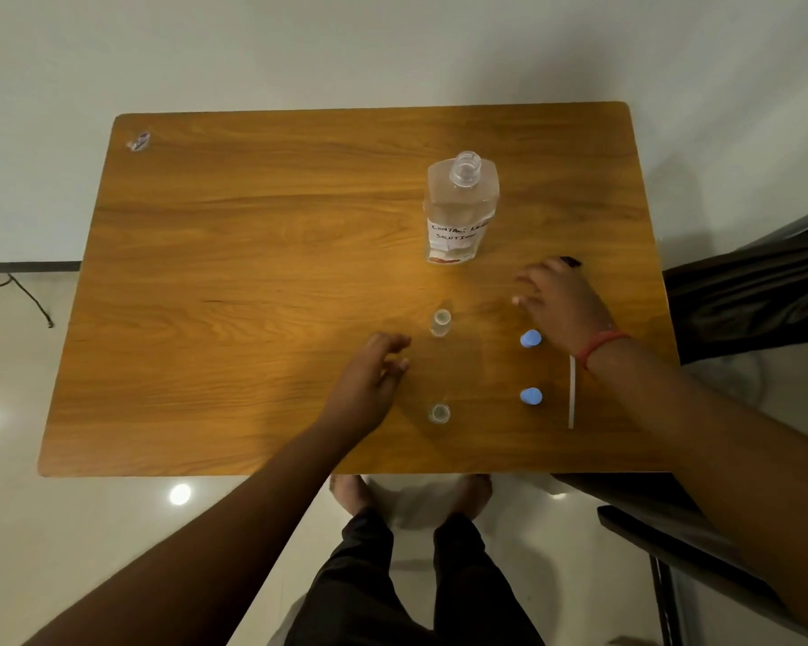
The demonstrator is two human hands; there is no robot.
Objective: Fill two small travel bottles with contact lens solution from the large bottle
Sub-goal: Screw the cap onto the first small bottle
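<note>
- Nearest, a small clear uncapped travel bottle stands at the wooden table's six o'clock edge, its blue cap parked at three o'clock, likely to free the mouth.
- The left hand, fingers loosely spread and empty, hovers between the bottles, probably to steady one.
- The second clear small bottle and second blue cap sit beyond.
- The right hand, fingers spread and holding nothing, reaches towards twelve o'clock.
- Farthest, the large clear labelled solution bottle stands open.

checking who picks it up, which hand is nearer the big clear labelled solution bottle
Right. The right hand lies just below and right of the big clear labelled solution bottle, fingertips close to its base. The left hand sits farther down, beside the far small clear travel bottle.
</note>
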